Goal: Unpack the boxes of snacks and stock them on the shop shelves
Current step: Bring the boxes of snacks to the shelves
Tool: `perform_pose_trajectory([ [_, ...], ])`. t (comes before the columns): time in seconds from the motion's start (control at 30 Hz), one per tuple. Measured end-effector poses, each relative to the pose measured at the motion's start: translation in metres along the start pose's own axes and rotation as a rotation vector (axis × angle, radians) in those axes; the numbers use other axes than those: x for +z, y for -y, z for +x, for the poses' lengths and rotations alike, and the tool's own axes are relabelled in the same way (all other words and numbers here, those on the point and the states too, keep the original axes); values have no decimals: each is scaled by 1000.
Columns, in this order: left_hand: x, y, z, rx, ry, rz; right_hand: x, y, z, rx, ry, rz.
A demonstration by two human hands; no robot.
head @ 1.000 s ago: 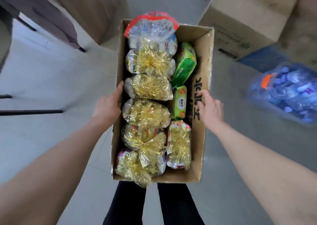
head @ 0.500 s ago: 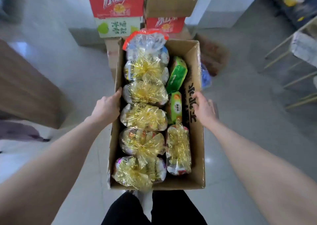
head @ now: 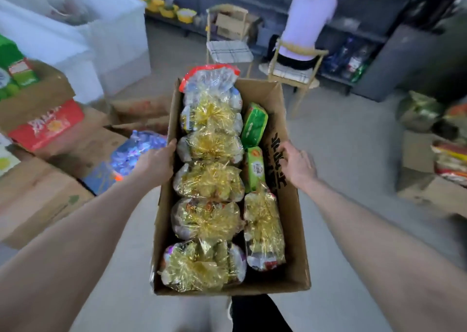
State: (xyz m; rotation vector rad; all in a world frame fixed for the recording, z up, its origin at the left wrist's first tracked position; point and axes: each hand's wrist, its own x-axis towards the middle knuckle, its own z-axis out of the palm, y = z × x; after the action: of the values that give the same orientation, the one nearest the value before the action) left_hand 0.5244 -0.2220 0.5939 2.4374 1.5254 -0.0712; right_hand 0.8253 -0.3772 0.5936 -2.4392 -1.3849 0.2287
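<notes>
Both hands are on the cardboard box (head: 290,233), which is held up off the floor (head: 348,139) in front of the body. Left hand (head: 158,163) is flat against the outside of the left wall with the thumb up by the rim; its fingers are hidden down the side, so can't tell if they're curled. Right hand (head: 299,164) grips the right wall, fingers hooked over the rim onto the printed inner face.

Inside, a row of gold-tinsel snack bags (head: 209,180) runs down the left, with one more gold bag (head: 262,228) on the near right. Two green packets (head: 254,125) are wedged along the right wall beyond it, and a red-topped bag (head: 211,78) sticks up at the far end.

Around it: a red carton (head: 45,126) and a shiny blue bag (head: 136,149) on the left, and a person in a white top (head: 307,25) sitting on a wooden chair (head: 295,75) facing dark shelves (head: 366,30).
</notes>
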Motion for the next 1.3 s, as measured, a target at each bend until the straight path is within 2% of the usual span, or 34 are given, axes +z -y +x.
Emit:
perform_pose_trajectory([
  [0.13,10,-115,63,210,50,73,-41,-101,14,201,-41,-9],
  [0.37,46,-317,163,412,165,31,-110,-270,44,482,-55,-26],
  [0.6,70,-494,248,590,236,89,-168,-398,85,621,-110,-108],
  [0.93,105,-731,408,849,272,258,-208,-562,202,884,-114,-103],
  [1.17,138,-900,509,916,337,268,-249,-686,276,1029,-138,-68],
  [1.3,156,-996,557,914,355,273,-277,-773,327,1036,-125,-75],
])
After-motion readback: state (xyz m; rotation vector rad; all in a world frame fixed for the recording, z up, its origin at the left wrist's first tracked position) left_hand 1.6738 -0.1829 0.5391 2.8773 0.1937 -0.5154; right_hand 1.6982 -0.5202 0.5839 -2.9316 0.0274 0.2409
